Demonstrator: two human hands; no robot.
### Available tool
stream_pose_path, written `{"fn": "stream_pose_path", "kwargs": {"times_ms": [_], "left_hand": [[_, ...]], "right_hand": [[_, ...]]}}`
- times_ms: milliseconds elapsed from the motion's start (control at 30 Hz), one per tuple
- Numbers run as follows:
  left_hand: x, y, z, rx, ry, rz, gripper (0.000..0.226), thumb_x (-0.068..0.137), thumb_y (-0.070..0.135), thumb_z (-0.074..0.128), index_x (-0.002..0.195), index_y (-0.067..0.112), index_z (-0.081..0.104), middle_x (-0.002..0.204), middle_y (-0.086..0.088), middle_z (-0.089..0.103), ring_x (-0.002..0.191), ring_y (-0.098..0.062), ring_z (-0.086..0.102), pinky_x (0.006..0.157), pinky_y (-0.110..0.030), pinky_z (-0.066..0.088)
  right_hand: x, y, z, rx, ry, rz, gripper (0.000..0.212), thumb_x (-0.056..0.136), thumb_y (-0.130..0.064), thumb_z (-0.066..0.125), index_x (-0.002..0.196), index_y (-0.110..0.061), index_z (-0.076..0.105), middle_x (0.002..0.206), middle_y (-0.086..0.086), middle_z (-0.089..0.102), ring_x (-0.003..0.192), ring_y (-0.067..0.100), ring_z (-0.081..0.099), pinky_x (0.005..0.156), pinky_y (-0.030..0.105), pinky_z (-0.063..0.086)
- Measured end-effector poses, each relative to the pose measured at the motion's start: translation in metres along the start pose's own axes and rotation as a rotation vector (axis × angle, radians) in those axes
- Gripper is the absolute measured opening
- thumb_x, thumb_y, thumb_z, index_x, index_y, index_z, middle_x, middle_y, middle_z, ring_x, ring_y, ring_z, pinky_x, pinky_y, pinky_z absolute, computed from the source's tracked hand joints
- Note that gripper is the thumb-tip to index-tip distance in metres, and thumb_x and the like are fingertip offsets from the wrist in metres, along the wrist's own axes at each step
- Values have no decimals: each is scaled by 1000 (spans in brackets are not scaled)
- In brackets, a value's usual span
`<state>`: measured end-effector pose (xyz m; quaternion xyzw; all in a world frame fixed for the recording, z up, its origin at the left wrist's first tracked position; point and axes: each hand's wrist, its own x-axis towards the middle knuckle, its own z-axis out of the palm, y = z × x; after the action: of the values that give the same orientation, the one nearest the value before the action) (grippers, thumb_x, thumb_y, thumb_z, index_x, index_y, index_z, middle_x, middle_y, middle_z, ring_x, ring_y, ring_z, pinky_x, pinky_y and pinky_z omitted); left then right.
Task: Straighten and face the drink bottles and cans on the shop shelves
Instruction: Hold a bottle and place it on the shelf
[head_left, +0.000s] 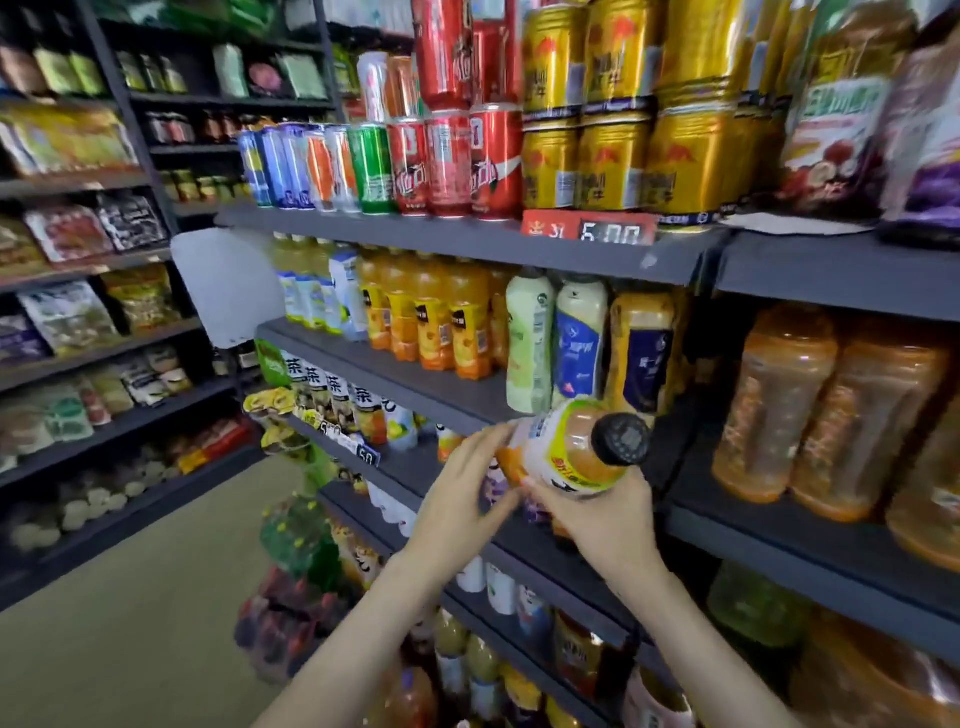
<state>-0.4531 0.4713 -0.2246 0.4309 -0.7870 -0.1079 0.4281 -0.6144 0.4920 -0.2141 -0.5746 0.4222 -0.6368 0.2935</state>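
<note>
An orange drink bottle (574, 449) with a white and yellow label and a black cap is tipped toward me, in front of the second shelf (395, 374). My right hand (597, 519) grips it from below. My left hand (462, 493) rests flat against its left side, fingers spread. Behind it on that shelf stand a pale green bottle (530, 338), a white and blue bottle (579, 338) and an orange bottle with a dark blue label (641, 353). A row of orange juice bottles (431, 317) stands further left. Cans (452, 161) fill the top shelf.
Large orange jugs (826, 405) stand on the right-hand shelf. Lower shelves hold tea bottles (337, 400) and small bottles. Wrapped bottle packs (291, 571) sit on the floor by the shelf foot. Snack shelves (88, 312) line the left side of the aisle.
</note>
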Motion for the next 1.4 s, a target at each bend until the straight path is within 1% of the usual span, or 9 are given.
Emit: {"fn": "stream_pose_path", "kwargs": {"times_ms": [167,300,433,533,700,967,1067,1200,1400], "left_hand": [[55,-73,-19,-76,-9,154,55,91,41,52,141,41,28,143,10,39,132,-1,36,102,-11,33],[77,-130,-40,-100,-74,257,55,94,42,50,143,33,29,143,8,39,128,2,36,93,-12,38],[87,-171,-52,-148,-128,307,56,93,53,43,141,26,32,141,3,42,129,-8,40,102,-11,31],[78,-193,-53,-192,-171,305,56,92,54,43,140,27,32,140,8,41,128,-7,39,102,-7,27],[52,-219,-52,-192,-205,256,56,92,55,43,139,24,37,137,-2,48,125,-13,43,96,-22,41],[-14,-265,-53,-143,-289,68,54,94,47,47,141,21,40,137,1,46,126,-13,44,98,-24,42],[-26,-289,-52,-127,-336,11,52,93,36,53,141,23,40,139,4,44,128,-13,42,99,-28,43],[-29,-321,-49,-157,-344,-66,50,95,25,52,142,28,35,140,7,41,128,-9,39,89,-11,34],[1,-364,-30,-211,-302,-105,49,97,28,48,143,32,32,141,6,39,122,-12,47,85,-22,42]], "right_hand": [[34,19,65,115,122,105,104,42,-64,84,123,-7,54,111,-5,65,103,7,62,88,26,51],[48,29,117,-79,288,73,71,55,-30,86,116,-8,58,115,0,66,107,9,62,93,27,48],[55,38,154,-183,316,66,65,61,-18,84,118,-1,58,116,4,65,110,14,62,95,34,50],[49,39,174,-214,323,86,62,62,-21,82,117,-6,59,115,-4,66,109,10,62,92,26,50],[31,55,192,-233,304,220,67,58,-38,80,114,-5,63,110,1,69,104,10,64,87,21,51],[-1,116,231,-241,268,378,56,65,-6,82,115,-1,60,102,-12,63,91,-16,60,74,4,46],[-12,139,252,-256,292,388,57,64,-2,82,116,-2,58,104,-7,65,92,-14,60,77,6,47],[-7,167,272,-292,363,410,59,66,-13,84,119,-11,56,109,-5,66,100,4,62,83,13,47],[33,210,287,-368,573,348,53,71,-18,82,116,-14,54,108,-4,66,99,4,62,84,23,52]]}}
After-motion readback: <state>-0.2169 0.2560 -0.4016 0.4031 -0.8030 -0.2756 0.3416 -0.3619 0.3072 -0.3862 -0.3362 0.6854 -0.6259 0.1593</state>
